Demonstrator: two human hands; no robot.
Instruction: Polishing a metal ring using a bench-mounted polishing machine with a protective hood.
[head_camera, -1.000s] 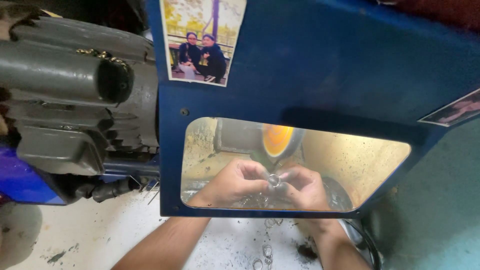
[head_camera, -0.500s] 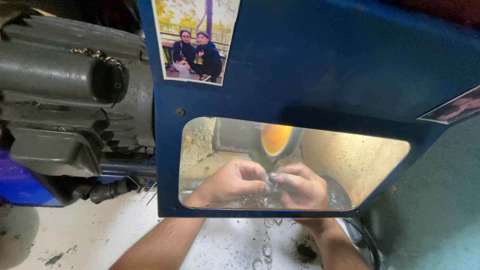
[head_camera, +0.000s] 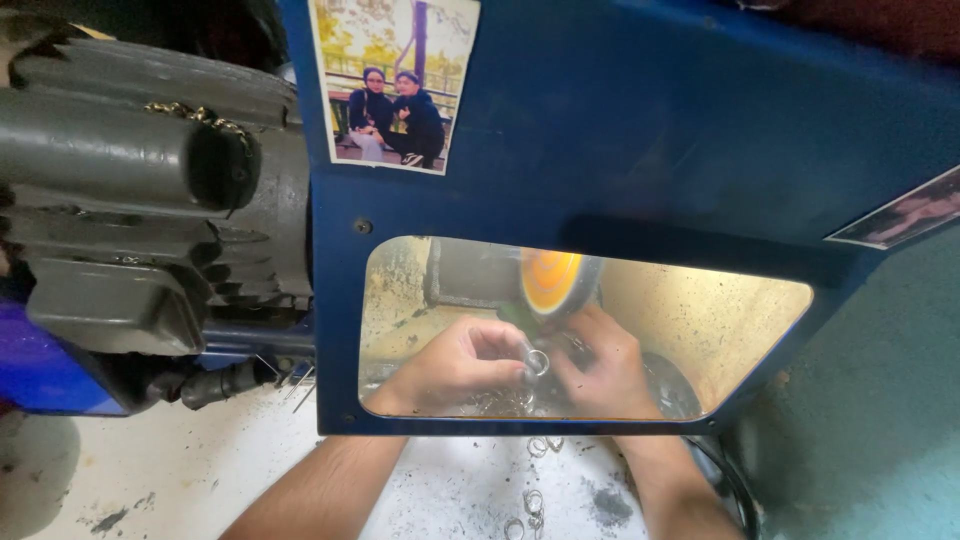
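Note:
Seen through the clear window of a blue guard (head_camera: 640, 150), my left hand (head_camera: 455, 365) and my right hand (head_camera: 605, 365) meet just below an orange buffing wheel (head_camera: 553, 280). Both pinch a small silver ring (head_camera: 536, 362) between their fingertips, right under the wheel's rim. Whether the ring touches the wheel I cannot tell. My forearms reach in under the guard's lower edge.
A grey electric motor (head_camera: 140, 210) with cooling fins sits at the left, beside the guard. A photo of two people (head_camera: 392, 80) is stuck on the guard. Several small silver rings (head_camera: 532, 500) lie on the dusty white bench. A dark round rim (head_camera: 735, 490) curves at lower right.
The hands stay together at the wheel with the ring; my right hand has shifted slightly up toward the wheel. The view has drifted a little.

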